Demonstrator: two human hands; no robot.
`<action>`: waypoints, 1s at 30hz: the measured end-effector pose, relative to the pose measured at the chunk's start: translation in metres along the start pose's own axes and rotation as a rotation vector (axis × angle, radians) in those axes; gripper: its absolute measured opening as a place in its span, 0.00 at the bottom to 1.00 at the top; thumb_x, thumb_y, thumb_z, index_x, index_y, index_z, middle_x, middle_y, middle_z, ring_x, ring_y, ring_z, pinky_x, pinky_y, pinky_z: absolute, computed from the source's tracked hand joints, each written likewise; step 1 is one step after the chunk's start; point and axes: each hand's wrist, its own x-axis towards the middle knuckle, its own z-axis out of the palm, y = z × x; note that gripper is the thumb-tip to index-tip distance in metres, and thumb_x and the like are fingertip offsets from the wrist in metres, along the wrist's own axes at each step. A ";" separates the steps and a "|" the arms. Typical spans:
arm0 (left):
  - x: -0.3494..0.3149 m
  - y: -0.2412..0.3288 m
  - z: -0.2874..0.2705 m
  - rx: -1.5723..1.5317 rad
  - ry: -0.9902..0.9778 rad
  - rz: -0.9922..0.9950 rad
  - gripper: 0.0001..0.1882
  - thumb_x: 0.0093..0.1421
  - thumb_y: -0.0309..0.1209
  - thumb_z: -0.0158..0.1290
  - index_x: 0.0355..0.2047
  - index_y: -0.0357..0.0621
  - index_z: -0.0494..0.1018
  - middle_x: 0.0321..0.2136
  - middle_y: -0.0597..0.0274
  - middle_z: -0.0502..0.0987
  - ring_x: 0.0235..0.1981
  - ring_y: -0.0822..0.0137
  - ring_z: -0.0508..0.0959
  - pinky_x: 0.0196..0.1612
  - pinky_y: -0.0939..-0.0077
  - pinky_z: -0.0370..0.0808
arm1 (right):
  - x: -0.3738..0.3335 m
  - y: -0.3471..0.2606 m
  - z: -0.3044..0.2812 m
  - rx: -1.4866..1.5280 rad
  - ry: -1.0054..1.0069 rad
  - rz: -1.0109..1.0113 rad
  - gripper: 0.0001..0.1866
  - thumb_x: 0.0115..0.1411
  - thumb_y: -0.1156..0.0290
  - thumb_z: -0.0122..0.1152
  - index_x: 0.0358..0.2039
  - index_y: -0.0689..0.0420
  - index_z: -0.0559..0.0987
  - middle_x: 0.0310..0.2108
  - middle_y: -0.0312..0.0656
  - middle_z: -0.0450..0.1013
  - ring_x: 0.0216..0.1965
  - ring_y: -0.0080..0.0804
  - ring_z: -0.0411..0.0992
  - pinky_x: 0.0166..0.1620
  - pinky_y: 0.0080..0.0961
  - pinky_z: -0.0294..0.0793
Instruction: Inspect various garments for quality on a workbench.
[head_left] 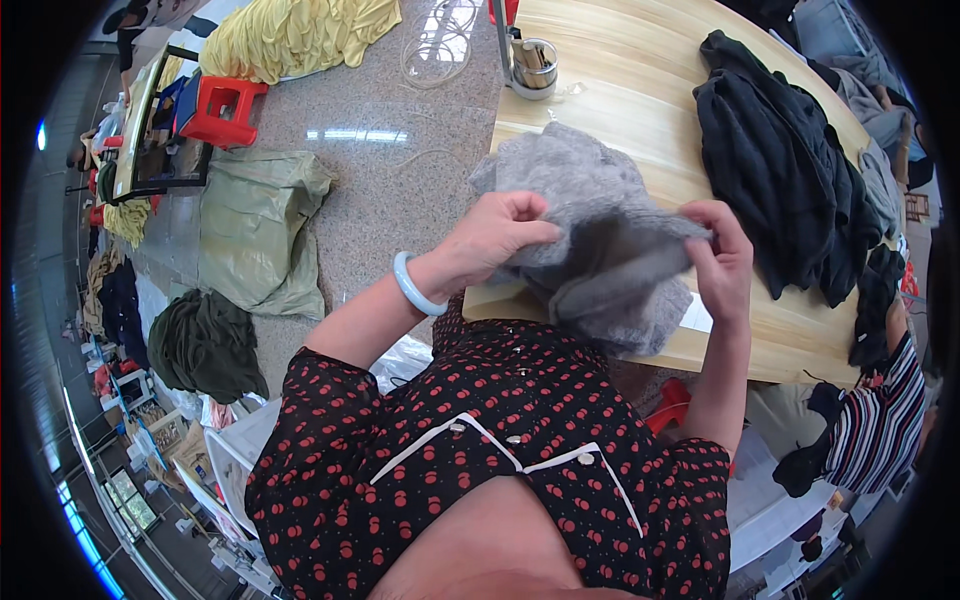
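Note:
A fuzzy grey knit garment [600, 180] is bunched at the near left edge of the wooden table, part of it hanging over toward my lap. My left hand [495, 238], with a pale bangle at the wrist, pinches its edge between thumb and fingers. On the other side, my right hand [718, 255] grips the same edge. Between the two hands the fabric is held apart, and a darker grey inside shows. What kind of garment it is I cannot tell.
Black garments [770, 170] lie on the right of the wooden table [620, 80]. A metal cup of tools [534, 70] stands at its left edge. A red stool [222, 110], an olive sack [260, 235], and dark green cloth [205, 345] are to the left. A person in stripes [880, 430] sits at right.

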 end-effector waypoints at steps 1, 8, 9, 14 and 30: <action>0.003 0.002 0.005 0.011 0.008 -0.011 0.04 0.52 0.26 0.52 0.29 0.41 0.71 0.21 0.73 0.71 0.20 0.85 0.66 0.22 0.91 0.61 | -0.001 -0.011 0.004 0.059 -0.046 -0.010 0.14 0.45 0.85 0.47 0.35 0.63 0.73 0.31 0.34 0.69 0.33 0.18 0.65 0.38 0.14 0.64; 0.014 -0.001 0.021 -0.205 -0.038 0.060 0.04 0.54 0.23 0.50 0.32 0.39 0.70 0.26 0.72 0.71 0.25 0.85 0.67 0.27 0.91 0.64 | 0.010 -0.021 0.066 -0.101 -0.074 -0.040 0.10 0.48 0.74 0.56 0.32 0.62 0.75 0.29 0.46 0.74 0.28 0.32 0.73 0.33 0.23 0.70; 0.014 -0.002 0.022 -0.161 -0.004 0.086 0.04 0.55 0.23 0.49 0.32 0.39 0.70 0.25 0.72 0.71 0.24 0.85 0.67 0.27 0.91 0.64 | 0.010 -0.019 0.070 -0.121 -0.059 -0.034 0.10 0.48 0.73 0.56 0.32 0.62 0.75 0.27 0.47 0.73 0.28 0.34 0.73 0.32 0.24 0.70; 0.017 -0.008 0.027 0.230 0.174 0.376 0.03 0.54 0.24 0.50 0.29 0.37 0.71 0.21 0.70 0.72 0.22 0.83 0.68 0.24 0.87 0.66 | 0.017 -0.011 0.079 -0.215 0.056 -0.153 0.09 0.49 0.75 0.56 0.32 0.64 0.75 0.25 0.42 0.74 0.23 0.19 0.68 0.28 0.18 0.68; 0.019 -0.019 0.029 0.681 0.411 0.704 0.04 0.54 0.23 0.48 0.30 0.37 0.69 0.21 0.57 0.72 0.22 0.71 0.72 0.25 0.78 0.68 | 0.023 0.001 0.092 -0.158 0.115 -0.165 0.05 0.46 0.76 0.54 0.25 0.62 0.74 0.19 0.42 0.71 0.20 0.26 0.69 0.25 0.22 0.67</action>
